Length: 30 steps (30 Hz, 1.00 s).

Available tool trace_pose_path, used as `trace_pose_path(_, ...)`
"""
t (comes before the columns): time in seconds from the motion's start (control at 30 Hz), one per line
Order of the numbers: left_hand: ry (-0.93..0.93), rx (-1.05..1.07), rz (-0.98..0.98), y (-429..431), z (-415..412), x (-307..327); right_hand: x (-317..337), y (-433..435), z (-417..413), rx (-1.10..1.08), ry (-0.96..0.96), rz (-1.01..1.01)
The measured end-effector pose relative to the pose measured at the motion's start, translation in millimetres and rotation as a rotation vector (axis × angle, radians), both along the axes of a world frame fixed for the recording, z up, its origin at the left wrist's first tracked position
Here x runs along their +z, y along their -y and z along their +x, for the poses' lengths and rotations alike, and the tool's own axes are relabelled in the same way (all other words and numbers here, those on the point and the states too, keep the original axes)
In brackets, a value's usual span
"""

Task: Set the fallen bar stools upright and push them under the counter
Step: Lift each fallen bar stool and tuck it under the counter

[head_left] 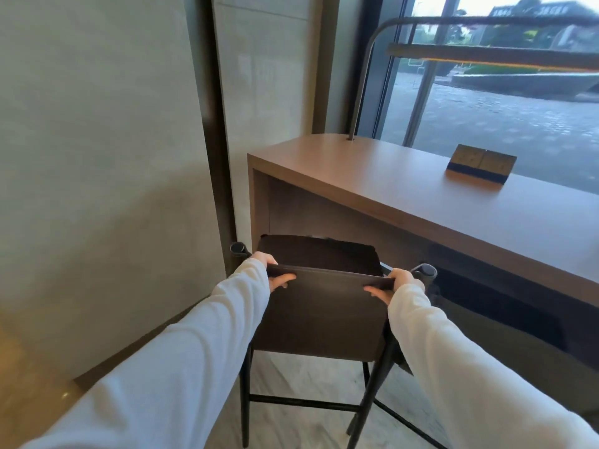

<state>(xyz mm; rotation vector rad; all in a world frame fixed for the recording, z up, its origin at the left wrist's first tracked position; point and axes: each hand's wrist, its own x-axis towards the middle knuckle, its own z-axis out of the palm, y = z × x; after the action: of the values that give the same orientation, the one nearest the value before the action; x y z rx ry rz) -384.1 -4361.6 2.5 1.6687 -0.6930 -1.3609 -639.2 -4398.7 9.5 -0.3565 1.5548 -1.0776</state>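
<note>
Big windows (505, 118) fill the far side, and a brown wooden counter (405, 196) stands in front of them. Your fingers (283, 280) are wrapped round the top edge of the dark backrest (324, 315). Your left hand (275, 273) grips its left end. Your right hand (393, 285) grips its right end. White sleeves (181, 358) cover both your arms. The bar stool (319, 254) stands upright on thin black legs on the pale floor (304, 426). It is at the left end of the counter, and its seat faces the open space below the top. You cannot tell if the seat is under the counter. A small box (479, 166) sits on the counter, far right. A bent lamp pole (361, 92) stands up from the counter's far edge.
</note>
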Motion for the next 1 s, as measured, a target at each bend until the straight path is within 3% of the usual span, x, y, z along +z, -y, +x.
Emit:
trace_pose_path(0.13, -0.273, 0.091, 0.163, 39, 7, -21, -41, 6, -2, -0.093, 0.041, 0.071)
trace_pose_path(0.33, -0.158, -0.131, 0.111, 84, 13, -45, -96, 6, 9, -0.315, 0.062, 0.107)
trace_pose_path(0.47, -0.267, -0.064, 0.216, 110, 21, -33, -97, 19, 21, -0.374, 0.082, 0.077)
trace_pose_path(0.67, -0.294, -0.027, 0.207, 144, 50, -35, -90, 40, 61, -0.446, 0.192, -0.018)
trace_pose_path(1.0, -0.378, 0.128, 0.197, 180, 114, -56, -84, 84, 130, -0.331, 0.153, -0.044)
